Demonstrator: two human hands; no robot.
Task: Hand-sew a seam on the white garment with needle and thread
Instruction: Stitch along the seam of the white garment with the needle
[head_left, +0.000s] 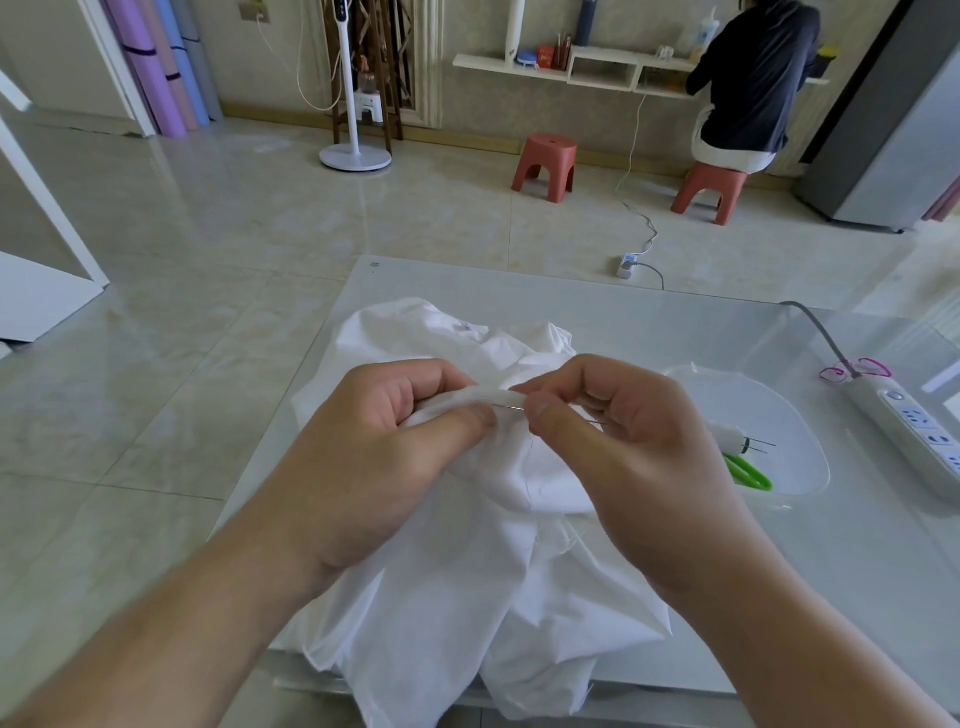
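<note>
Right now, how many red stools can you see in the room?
2. One stool stands free on the floor near the far wall. The other stool is to its right, with a person sitting on it. More may be hidden outside the view.

Home living room: tiled floor (260, 218), standing fan (355, 156), plastic stools (545, 163), wall shelf (571, 67), fridge (893, 145).

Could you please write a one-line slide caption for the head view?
Left hand holds a white garment fold while right hand pinches the needle at it.
</note>
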